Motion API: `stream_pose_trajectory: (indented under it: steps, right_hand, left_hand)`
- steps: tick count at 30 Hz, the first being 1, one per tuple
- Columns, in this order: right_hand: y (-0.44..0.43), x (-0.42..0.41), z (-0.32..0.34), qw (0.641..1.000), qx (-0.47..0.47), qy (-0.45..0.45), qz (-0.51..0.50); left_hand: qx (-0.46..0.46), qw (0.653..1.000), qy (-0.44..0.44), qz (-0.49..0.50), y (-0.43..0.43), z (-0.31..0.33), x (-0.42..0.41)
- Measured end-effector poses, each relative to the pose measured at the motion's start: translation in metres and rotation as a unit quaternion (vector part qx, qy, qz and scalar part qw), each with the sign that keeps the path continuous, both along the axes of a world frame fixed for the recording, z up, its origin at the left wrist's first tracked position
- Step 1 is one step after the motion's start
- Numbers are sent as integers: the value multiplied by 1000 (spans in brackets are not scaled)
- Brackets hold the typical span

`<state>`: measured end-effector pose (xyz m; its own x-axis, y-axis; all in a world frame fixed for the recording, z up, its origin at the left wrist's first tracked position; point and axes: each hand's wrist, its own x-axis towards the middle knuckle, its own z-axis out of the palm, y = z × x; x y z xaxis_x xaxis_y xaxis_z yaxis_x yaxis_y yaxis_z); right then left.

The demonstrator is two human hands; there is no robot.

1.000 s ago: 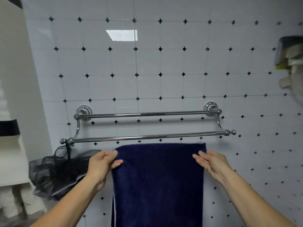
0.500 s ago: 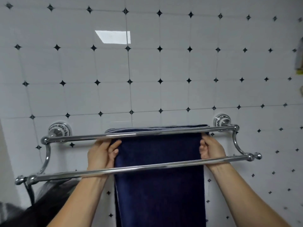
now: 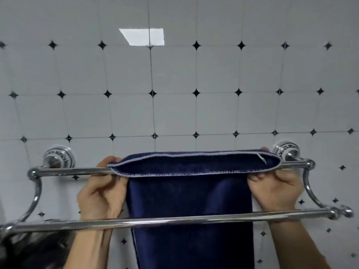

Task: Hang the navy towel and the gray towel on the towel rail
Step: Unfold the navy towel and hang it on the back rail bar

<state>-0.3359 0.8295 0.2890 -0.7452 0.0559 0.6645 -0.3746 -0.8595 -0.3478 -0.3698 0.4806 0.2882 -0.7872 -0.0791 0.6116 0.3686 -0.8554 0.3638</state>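
The navy towel (image 3: 191, 195) hangs between the two bars of the chrome double towel rail (image 3: 73, 170). Its pale-stitched top edge is folded forward over the upper back bar, and the rest drops behind the lower front bar (image 3: 174, 220). My left hand (image 3: 102, 191) grips the towel's top left corner, fingers reaching over the back bar. My right hand (image 3: 276, 187) grips the top right corner the same way. Both forearms come up from behind the front bar. No gray towel is in view.
The rail is fixed to a white tiled wall with small black diamonds by two patterned round mounts (image 3: 58, 157). A dark mesh thing (image 3: 29, 249) hangs below the rail's left end. Curved brackets join the bars at each end.
My hands raised the towel from below the rail up between the bars and folded its top edge over the back bar. The camera has come closer to the rail.
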Motion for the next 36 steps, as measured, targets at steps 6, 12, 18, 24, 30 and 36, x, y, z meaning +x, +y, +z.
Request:
stream_pose_trajectory:
  steps: [6,12,18,24,30,36]
  right_hand:
    - [-8,0,11,992,8,-47,-120]
    - [-8,3,3,942,30,-66,-327]
    - [-9,6,-9,874,60,-162,-454]
    - [-9,16,-17,827,143,-198,-506]
    - [-12,15,-22,844,134,-164,-493]
    - [-9,9,-32,833,152,-146,-511]
  left_hand:
    - [-11,993,7,114,19,7,0]
    - [-14,980,-13,197,27,1,-3]
    - [39,958,-63,277,41,-1,3]
    - [-4,937,-118,328,38,-9,5]
    - [-99,941,-98,307,26,-14,5]
    - [-159,925,-66,338,24,-19,7]
